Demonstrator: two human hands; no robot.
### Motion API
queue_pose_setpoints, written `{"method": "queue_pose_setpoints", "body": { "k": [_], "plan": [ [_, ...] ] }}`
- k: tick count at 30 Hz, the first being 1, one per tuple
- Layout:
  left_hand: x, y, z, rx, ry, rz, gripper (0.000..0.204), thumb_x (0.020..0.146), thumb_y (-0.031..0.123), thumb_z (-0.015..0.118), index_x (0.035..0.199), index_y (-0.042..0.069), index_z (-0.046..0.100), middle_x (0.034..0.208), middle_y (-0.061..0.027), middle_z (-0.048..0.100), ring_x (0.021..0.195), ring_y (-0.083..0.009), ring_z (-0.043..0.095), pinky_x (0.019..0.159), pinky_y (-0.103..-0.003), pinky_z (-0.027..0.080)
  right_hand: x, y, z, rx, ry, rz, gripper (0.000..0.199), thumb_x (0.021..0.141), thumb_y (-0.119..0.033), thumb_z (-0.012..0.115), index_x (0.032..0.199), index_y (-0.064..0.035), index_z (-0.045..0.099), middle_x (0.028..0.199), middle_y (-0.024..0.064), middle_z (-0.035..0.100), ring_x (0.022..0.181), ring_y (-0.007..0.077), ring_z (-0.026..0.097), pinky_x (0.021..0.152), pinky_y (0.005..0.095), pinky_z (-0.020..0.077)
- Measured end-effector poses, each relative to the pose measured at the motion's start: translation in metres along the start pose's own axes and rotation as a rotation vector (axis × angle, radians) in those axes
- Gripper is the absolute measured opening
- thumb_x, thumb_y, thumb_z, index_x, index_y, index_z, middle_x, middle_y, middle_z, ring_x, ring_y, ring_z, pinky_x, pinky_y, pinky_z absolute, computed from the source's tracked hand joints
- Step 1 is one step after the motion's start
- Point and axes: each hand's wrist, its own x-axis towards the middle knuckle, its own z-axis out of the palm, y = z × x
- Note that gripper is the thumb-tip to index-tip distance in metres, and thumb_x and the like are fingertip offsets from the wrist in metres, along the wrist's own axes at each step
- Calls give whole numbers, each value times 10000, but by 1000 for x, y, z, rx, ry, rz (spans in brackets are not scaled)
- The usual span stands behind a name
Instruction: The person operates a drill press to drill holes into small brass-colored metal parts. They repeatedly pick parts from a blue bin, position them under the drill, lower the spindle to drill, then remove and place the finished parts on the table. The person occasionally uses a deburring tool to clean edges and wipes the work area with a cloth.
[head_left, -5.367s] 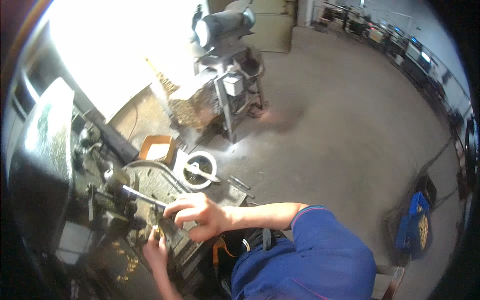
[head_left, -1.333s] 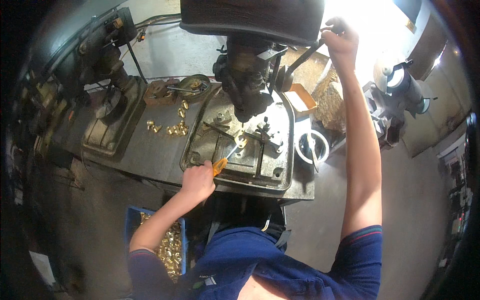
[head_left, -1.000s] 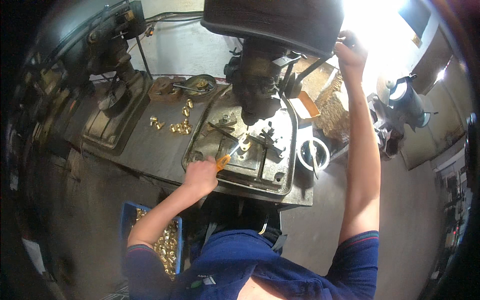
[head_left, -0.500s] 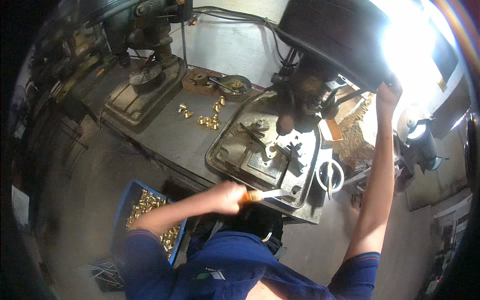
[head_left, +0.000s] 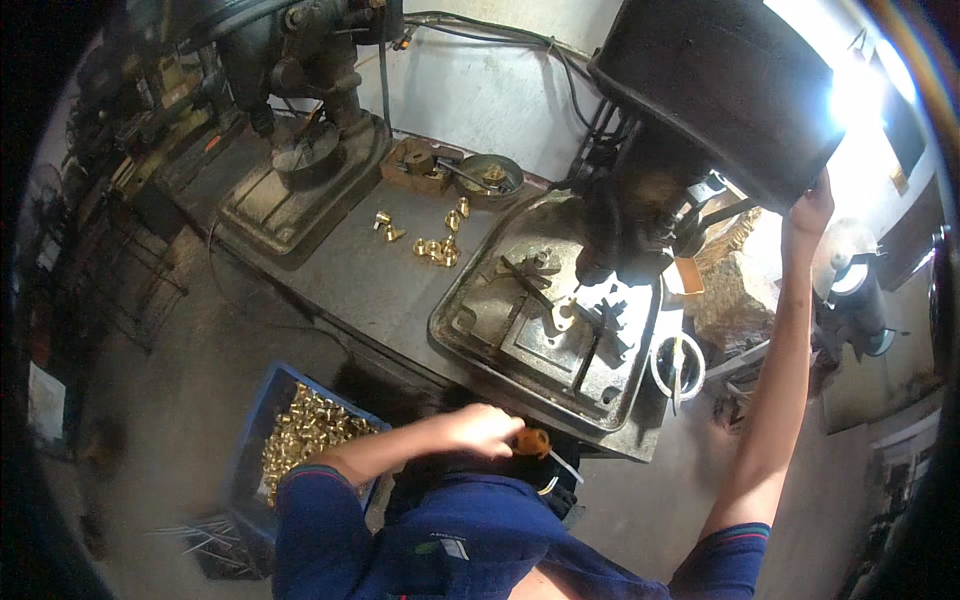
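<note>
My left hand (head_left: 484, 430) is closed round an orange-handled tool (head_left: 530, 441) with a narrow pale blade, just in front of the bench edge. The blade points down to the right; its exact kind is unclear. My right hand (head_left: 812, 208) is raised, fingers curled at the lower right corner of the drill press's dark housing (head_left: 725, 95); what it grips is hidden. Under the spindle, a small brass part (head_left: 563, 316) sits in a fixture on the metal base plate (head_left: 468, 365). Dark clamp bars (head_left: 527, 281) lie beside it.
Several brass fittings (head_left: 437, 250) stand on the bench, near a round metal dish (head_left: 489, 182). A second drill press (head_left: 300, 160) stands at the left. Below is a blue crate (head_left: 245, 455) full of brass fittings. A white tub (head_left: 678, 366) sits at the bench's right edge.
My left hand has drawn the orange-handled tool back from the base plate's front edge, and its blade has tilted downward. My right hand stays raised at the housing; the view has shifted slightly.
</note>
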Motion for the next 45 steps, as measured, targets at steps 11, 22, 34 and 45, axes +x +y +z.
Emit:
{"method": "queue_pose_setpoints", "body": {
  "k": [11, 22, 34, 45],
  "plan": [
    [-54, -200, -170, 198, 806, -669, 401, 763, 220, 663, 1140, 102, 599, 985, -167, 645, 925, -325, 617, 789, -434, 495, 4, 14, 3, -11, 180, -150, 450, 780, 8, 658, 1204, 72, 521, 1088, 104, 609, 950, 174, 576, 853, 287, 454],
    [-52, -206, -178, 315, 713, -706, 151, 739, 158, 624, 840, 48, 646, 816, -182, 634, 814, -363, 609, 702, -466, 482, 7, 17, 8, -108, 142, -436, 159, 860, -165, 568, 836, -16, 619, 769, 16, 616, 684, 104, 557, 602, 264, 438],
    [50, 7, -142, 138, 615, -91, 184, 784, 99, 642, 949, 18, 631, 880, -164, 614, 823, -357, 596, 714, -409, 476, 9, 28, -2, 180, 34, -241, 235, 776, 6, 622, 1009, 31, 610, 941, 71, 636, 850, 136, 588, 744, 248, 454],
    [20, 17, -109, -1545, 446, 93, 360, 899, 168, 552, 1153, -85, 516, 867, -120, 636, 587, -165, 579, 482, -237, 454, -197, -44, 27, -365, -224, -359, 757, 544, -64, 629, 1285, -63, 475, 748, 52, 617, 587, 203, 574, 509, 323, 446]
  ]
}}
